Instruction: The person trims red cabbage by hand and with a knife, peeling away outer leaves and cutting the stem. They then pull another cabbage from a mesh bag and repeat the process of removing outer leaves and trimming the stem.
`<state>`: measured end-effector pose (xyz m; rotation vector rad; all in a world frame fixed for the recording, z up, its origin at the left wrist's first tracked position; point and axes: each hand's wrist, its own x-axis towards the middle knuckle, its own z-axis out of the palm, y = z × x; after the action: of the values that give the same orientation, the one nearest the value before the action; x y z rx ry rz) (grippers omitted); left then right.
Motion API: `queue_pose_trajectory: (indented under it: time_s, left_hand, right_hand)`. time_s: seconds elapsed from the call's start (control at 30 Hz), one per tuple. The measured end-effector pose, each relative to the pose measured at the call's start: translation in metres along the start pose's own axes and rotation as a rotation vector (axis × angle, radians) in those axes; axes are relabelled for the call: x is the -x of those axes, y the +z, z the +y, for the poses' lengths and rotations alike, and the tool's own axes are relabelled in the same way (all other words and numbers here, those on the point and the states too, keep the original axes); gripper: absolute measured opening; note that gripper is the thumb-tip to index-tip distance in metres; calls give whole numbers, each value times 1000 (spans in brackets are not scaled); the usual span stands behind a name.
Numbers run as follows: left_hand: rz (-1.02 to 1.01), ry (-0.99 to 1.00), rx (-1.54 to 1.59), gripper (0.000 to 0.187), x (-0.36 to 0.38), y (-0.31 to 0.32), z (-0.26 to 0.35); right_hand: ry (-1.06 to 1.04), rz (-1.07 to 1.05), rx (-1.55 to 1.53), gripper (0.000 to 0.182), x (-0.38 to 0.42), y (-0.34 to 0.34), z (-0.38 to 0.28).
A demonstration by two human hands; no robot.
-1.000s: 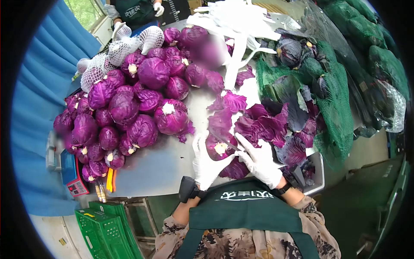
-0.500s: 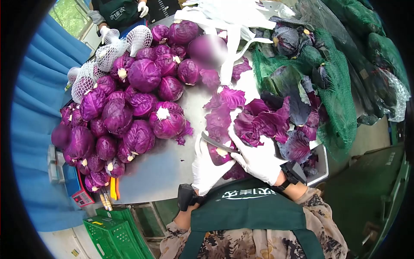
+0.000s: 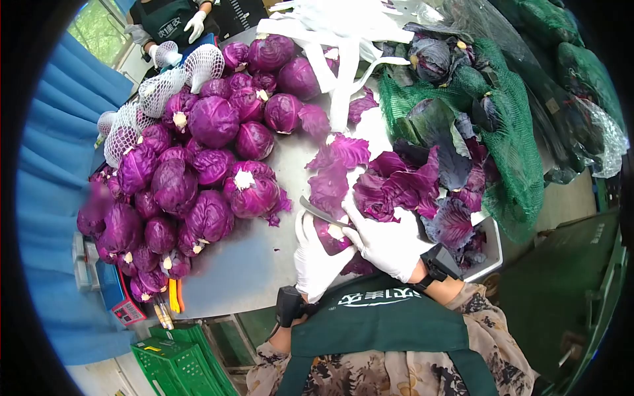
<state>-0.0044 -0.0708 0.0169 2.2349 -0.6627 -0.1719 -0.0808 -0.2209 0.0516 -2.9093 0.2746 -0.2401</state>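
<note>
Hands: both gloved in white and both engaged; left hand (image 3: 316, 261) cupped around the left side of the held cabbage, right hand (image 3: 389, 244) gripping the knife.
Held cabbage (image 3: 332, 243): purple, low over the near side of the tabletop (image 3: 238, 267), between the hands, pale stem end showing; whether it touches the tabletop cannot be told.
Knife (image 3: 321, 212): curved dark blade across the cabbage's far side, tip pointing left; handle hidden in the right hand.
Leaves (image 3: 396, 185): loose, purple, spread beyond and to the right of the hands.
Cabbage pile (image 3: 173, 181): whole heads heaped at left, many with pale stem ends visible; foam net sleeves (image 3: 158, 92) along its far left edge.
White strips (image 3: 343, 39): tangled at the far side of the tabletop.
Green netting (image 3: 518, 138): at right, beside darker heads and leaves.
Bin (image 3: 494, 245): pale-rimmed, at right, holding leaves.
Co-worker (image 3: 168, 21): far left, dark apron, white gloves.
</note>
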Motion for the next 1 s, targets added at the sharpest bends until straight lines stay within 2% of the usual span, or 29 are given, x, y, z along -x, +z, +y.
queue_pose_trajectory:
  time_s: [0.1, 0.17, 0.2, 0.23, 0.3, 0.33, 0.37, 0.4, 0.43, 0.47, 0.5, 0.53, 0.57, 0.63, 0.67, 0.77, 0.83, 0.87, 0.93, 1.0]
  left_hand:
    - [4, -39, -14, 108, 3, 1, 2]
    - [19, -43, -39, 109, 7, 3, 1]
    - [59, 3, -59, 108, 7, 5, 0]
    - [99, 50, -79, 108, 8, 7, -1]
    - [124, 77, -57, 109, 16, 8, -2]
    - [126, 51, 17, 110, 19, 8, -2]
    - [133, 26, 90, 111, 20, 7, -2]
    - [140, 106, 24, 106, 19, 4, -7]
    - [148, 105, 22, 106, 18, -1, -8]
    - [80, 0, 342, 101, 17, -6, -8]
    - [4, -111, 663, 96, 18, -12, -10]
    - [-19, -145, 795, 86, 9, -26, -16]
    - [-89, -366, 930, 80, 5, -38, -13]
    - [-256, -292, 784, 73, -3, -45, -24]
    - [-257, -300, 781, 73, 1, -46, -26]
    - [-294, -225, 740, 68, 4, -45, -27]
    - [-232, -193, 866, 64, 11, -43, -28]
    - [-235, -200, 869, 64, 12, -39, -30]
    - [-178, -196, 843, 61, 11, -29, -34]
    - [-153, -240, 920, 60, 9, -22, -34]
  right_hand:
    - [-4, -61, -96, 53, -5, -4, 6]
    - [-74, -146, -6, 50, -8, -3, 15]
    - [-67, -99, -88, 47, -9, -3, 17]
    - [121, -75, -338, 42, -12, 3, 21]
    - [202, 150, -806, 40, -27, 25, 36]
    - [424, -62, -925, 38, -29, 22, 42]
    - [415, -61, -922, 38, -26, 18, 41]
    - [294, -34, -835, 37, -21, 14, 34]
    - [175, -9, -747, 37, -17, 6, 26]
    - [146, -102, -566, 36, -15, -22, 11]
    - [197, -166, -765, 37, -14, -31, 6]
    - [185, -179, -872, 36, -12, -28, 5]
    - [178, -194, -980, 36, -9, -25, 3]
    - [142, -159, -945, 35, -10, -37, -6]
    - [103, -104, -905, 35, -14, -42, -8]
    - [153, 225, -1081, 35, -33, 12, 28]
    - [528, 10, -1267, 30, -42, 27, 66]
    - [534, 5, -1265, 30, -42, 39, 69]
    - [580, 138, -1348, 29, -41, 52, 72]
    - [593, 81, -1329, 29, -38, 46, 77]
